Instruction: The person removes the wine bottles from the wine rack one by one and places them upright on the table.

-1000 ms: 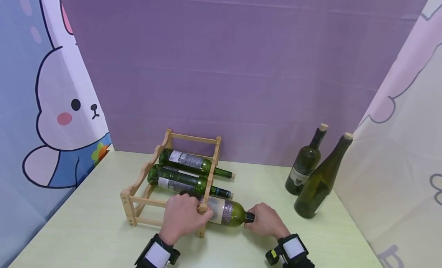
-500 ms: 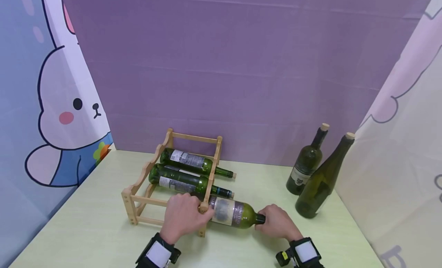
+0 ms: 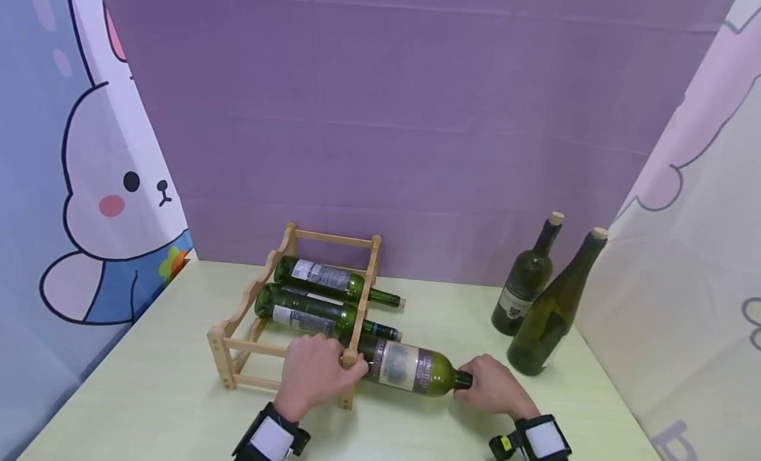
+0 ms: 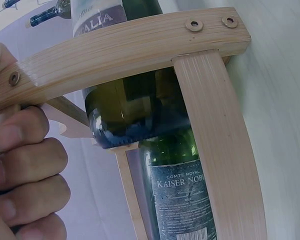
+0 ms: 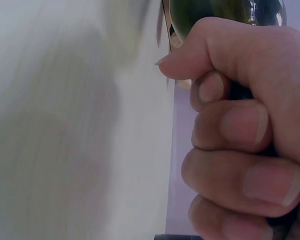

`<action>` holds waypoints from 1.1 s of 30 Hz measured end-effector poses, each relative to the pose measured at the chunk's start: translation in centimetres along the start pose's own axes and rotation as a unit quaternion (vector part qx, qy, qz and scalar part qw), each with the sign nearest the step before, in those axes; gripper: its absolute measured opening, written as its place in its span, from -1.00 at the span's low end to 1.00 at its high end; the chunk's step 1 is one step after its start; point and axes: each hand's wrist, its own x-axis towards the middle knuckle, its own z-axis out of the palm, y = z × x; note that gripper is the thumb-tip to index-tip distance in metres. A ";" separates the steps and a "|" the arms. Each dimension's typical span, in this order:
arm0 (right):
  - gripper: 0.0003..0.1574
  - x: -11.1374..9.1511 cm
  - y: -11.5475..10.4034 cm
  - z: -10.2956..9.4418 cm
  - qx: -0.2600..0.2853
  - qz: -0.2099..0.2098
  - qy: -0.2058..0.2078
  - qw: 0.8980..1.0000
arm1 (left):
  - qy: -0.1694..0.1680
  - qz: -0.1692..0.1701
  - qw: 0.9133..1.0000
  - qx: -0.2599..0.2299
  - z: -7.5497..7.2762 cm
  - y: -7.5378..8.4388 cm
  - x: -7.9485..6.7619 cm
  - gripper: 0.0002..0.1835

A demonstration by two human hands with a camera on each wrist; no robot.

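Across rail (image 4: 140,50), held bottle (image 3: 404,366) (farther out)

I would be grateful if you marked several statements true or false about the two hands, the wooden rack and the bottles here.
1. The right hand grips the neck of the green glass bottle with a cream-and-purple label. True.
2. The far green glass bottle and the middle green glass bottle lie in the light wooden rack. True.
3. The left hand grips the middle bottle's neck. False: it grips the rack's near right corner.
4. The bottle in the right hand lies wholly inside the rack. False: its neck and label extend past the rack's right side.
5. The dark green glass bottle with a small pale label stands corked. True.
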 end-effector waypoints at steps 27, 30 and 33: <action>-0.87 -2.8 1.6 -2.8 0.011 0.033 -0.004 0.999 | 0.009 0.007 1.000 -0.006 0.1 0.0 -0.1 -0.33; -0.87 -3.1 1.5 -3.2 0.016 0.033 -0.002 0.999 | 0.018 0.012 1.000 -0.004 0.0 0.0 -0.1 -0.32; -0.85 -3.4 1.5 -3.6 0.007 0.027 0.008 1.000 | 0.022 0.016 1.000 0.000 0.0 0.0 -0.2 -0.31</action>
